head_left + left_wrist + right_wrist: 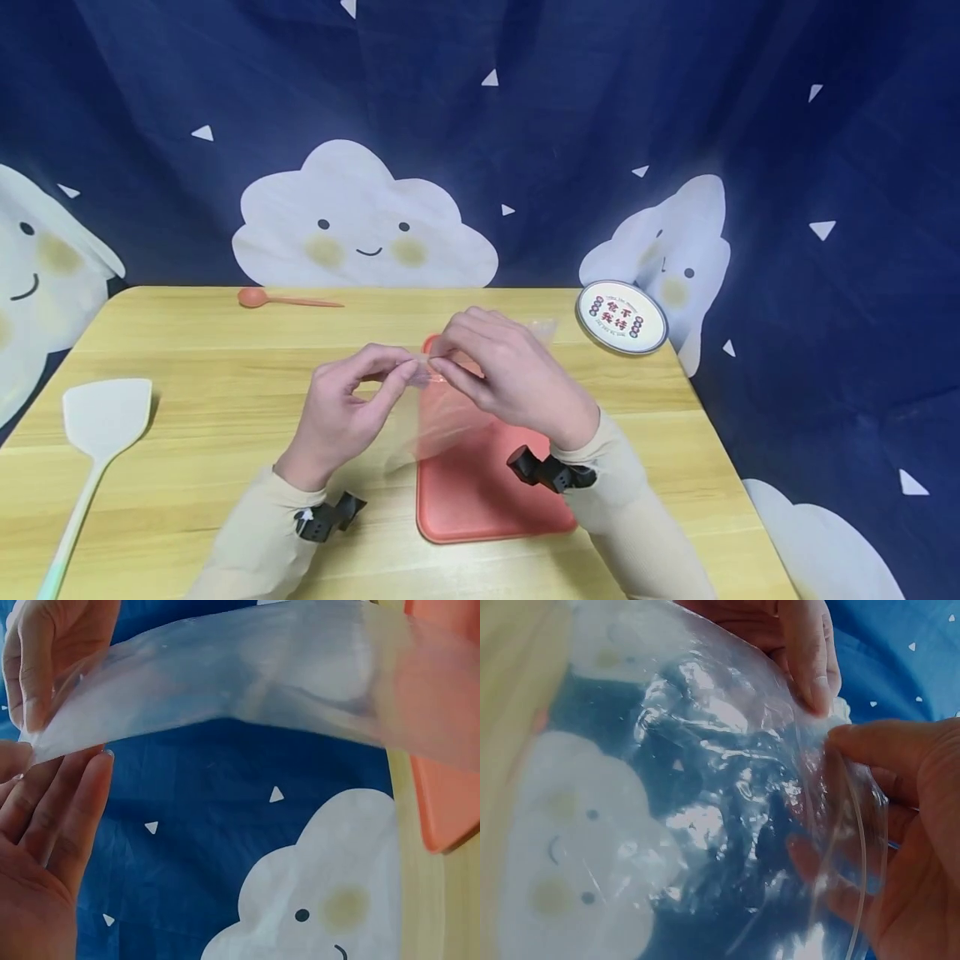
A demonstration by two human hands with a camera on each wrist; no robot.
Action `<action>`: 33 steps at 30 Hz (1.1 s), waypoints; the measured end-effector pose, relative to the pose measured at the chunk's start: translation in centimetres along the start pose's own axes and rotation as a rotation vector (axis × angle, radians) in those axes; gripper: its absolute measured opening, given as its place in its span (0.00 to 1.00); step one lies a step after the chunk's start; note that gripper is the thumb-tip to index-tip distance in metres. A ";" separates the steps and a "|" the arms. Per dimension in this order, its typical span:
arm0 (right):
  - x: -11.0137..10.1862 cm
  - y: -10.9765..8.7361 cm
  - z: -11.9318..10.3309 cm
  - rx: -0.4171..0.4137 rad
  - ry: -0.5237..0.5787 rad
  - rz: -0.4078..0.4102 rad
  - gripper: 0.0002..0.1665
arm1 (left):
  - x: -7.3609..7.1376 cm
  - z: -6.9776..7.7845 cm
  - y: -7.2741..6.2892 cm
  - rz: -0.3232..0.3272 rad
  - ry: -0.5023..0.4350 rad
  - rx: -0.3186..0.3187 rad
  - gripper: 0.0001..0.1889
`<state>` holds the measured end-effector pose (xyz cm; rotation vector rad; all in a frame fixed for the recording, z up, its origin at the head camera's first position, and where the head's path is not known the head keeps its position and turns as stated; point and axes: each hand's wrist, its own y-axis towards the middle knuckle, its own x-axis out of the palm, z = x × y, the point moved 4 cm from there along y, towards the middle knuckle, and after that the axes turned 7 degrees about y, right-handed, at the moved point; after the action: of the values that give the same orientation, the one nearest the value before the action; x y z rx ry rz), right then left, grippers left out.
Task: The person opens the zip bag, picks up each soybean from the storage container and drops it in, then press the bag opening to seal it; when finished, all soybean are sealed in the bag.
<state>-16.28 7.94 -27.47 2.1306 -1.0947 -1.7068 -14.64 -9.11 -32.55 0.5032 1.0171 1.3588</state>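
Note:
A clear zip-lock plastic bag [705, 802] hangs between my two hands, its seal line running along the top edge in the right wrist view. My left hand [347, 408] pinches that edge between thumb and fingertips. Right beside it, my right hand [517, 371] pinches the same edge with thumb and forefinger, its other fingers behind the film. The bag's lower part drapes over a coral-red tray [487, 492], which shows through the film in the head view.
A white spatula [107, 417] with a mint handle end lies at the left of the wooden table [247, 425]. Near the back edge is a coral spoon [255, 297]. An oval plate [622, 317] with printed characters sits at the back right, before a dark blue curtain [540, 125].

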 end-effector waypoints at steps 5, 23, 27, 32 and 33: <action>-0.1 0.2 -0.1 -0.013 0.016 -0.016 0.04 | -0.1 0.4 0.2 0.003 -0.019 0.007 0.07; -0.6 0.2 0.1 -0.041 0.044 -0.067 0.04 | -1.0 1.1 0.3 0.061 0.026 0.062 0.06; -1.6 -0.4 0.9 -0.002 0.027 -0.052 0.03 | -1.9 0.8 0.1 0.099 0.035 0.041 0.05; -2.7 -1.4 1.8 0.031 0.018 -0.048 0.03 | -2.7 0.3 -0.1 0.098 0.051 0.019 0.03; -2.9 -1.6 2.0 0.034 0.011 -0.044 0.03 | -2.8 0.1 -0.1 0.097 0.050 0.010 0.03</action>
<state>-17.58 11.48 -26.83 2.1976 -1.0903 -1.7049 -14.19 -11.74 -31.70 0.5344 1.0515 1.4594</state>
